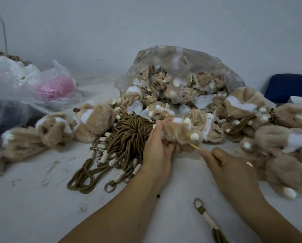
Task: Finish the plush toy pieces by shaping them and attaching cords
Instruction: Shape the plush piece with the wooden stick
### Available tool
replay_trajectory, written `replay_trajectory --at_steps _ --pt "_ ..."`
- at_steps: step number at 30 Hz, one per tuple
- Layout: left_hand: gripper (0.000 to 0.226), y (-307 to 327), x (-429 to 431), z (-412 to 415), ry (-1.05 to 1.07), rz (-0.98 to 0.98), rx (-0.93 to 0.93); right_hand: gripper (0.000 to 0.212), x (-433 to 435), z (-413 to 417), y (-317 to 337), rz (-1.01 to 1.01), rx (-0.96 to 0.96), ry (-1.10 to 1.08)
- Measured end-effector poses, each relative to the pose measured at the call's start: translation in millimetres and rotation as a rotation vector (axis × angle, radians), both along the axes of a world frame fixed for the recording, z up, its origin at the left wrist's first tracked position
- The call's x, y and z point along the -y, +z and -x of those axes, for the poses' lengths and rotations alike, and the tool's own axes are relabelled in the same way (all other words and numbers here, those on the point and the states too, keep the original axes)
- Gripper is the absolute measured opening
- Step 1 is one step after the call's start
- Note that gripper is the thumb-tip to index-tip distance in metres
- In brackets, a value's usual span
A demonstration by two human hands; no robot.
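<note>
My left hand (157, 148) grips a tan and white plush toy piece (180, 132) just above the table, at the centre of the view. My right hand (223, 163) pinches a thin pale wooden stick (194, 146), whose tip pokes into the underside of that plush piece. A bundle of brown cords (127, 137) with cream wrapped ends and metal rings lies just left of my left hand. One single brown cord (209, 220) with a ring lies on the table below my right forearm.
A clear plastic bag (181, 67) full of plush pieces stands behind my hands. Loose plush pieces lie at the left (59, 128) and right (278, 137). At far left lie thin plastic bags (24, 85), one holding something pink. A dark blue object (290, 86) sits at the right edge.
</note>
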State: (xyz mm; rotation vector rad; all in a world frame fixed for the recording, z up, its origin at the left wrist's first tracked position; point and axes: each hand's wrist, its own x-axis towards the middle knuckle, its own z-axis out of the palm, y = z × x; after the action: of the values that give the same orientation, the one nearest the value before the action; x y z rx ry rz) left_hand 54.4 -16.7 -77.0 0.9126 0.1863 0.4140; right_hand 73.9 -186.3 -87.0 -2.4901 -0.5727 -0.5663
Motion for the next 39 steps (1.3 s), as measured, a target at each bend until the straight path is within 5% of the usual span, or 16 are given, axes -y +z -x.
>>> replay_trajectory --at_steps 15,20,24,28,31,35,39 --pt "0.058 0 5 3 -0.173 -0.102 0.069 0.049 -1 -1 1 -0.093 -0.028 0.046" --pt "0.064 4 -18 1 -0.147 0.098 0.118 0.060 7 -6 -2 -0.059 -0.139 0.008" --pt "0.065 2 -27 -3 -0.051 0.127 0.144 0.047 23 -20 2 -0.006 -0.246 -0.133" --pt "0.065 5 -31 -6 0.037 -0.056 0.168 0.050 29 -27 1 0.181 -0.375 -0.274" --pt "0.059 6 -27 -2 0.148 -0.415 0.109 0.042 28 -26 -2 0.158 -0.362 -0.279" --pt "0.051 -6 3 9 -0.058 -0.761 0.066 0.028 17 -24 -3 -0.098 -0.082 -0.043" --pt "0.052 -8 20 14 -0.216 -0.943 0.071 0.030 7 -13 4 -0.395 -0.274 0.207"
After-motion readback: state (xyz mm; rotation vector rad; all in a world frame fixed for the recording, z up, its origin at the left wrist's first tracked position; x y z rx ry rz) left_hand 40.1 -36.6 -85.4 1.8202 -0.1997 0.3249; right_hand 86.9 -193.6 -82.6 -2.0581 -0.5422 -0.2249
